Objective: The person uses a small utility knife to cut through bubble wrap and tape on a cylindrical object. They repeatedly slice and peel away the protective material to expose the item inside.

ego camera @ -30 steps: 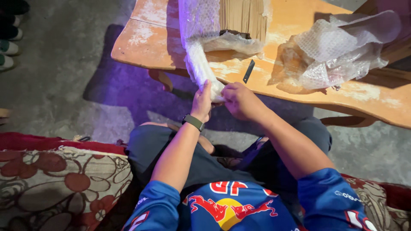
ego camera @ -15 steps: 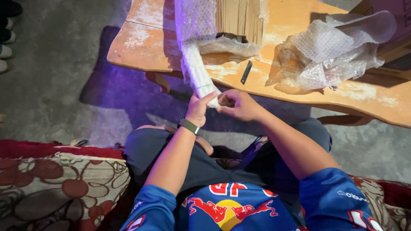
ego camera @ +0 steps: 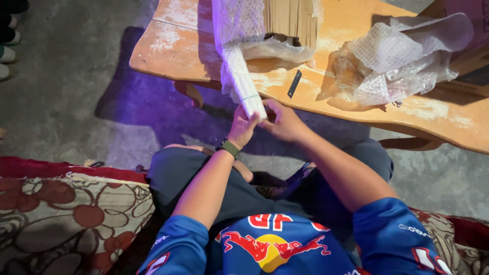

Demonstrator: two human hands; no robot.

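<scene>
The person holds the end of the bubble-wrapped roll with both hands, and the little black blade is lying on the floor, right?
Not quite. The head view shows the black blade lying on the wooden table, not the floor. Both the left hand and right hand do hold the bubble-wrapped roll.

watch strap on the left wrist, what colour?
Olive green strap on the left hand's wrist; the head view shows it.

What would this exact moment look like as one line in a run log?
left hand: grips end of bubble-wrapped roll | right hand: pinches same end | blade: lies on wooden table | loose bubble wrap: on table
</scene>
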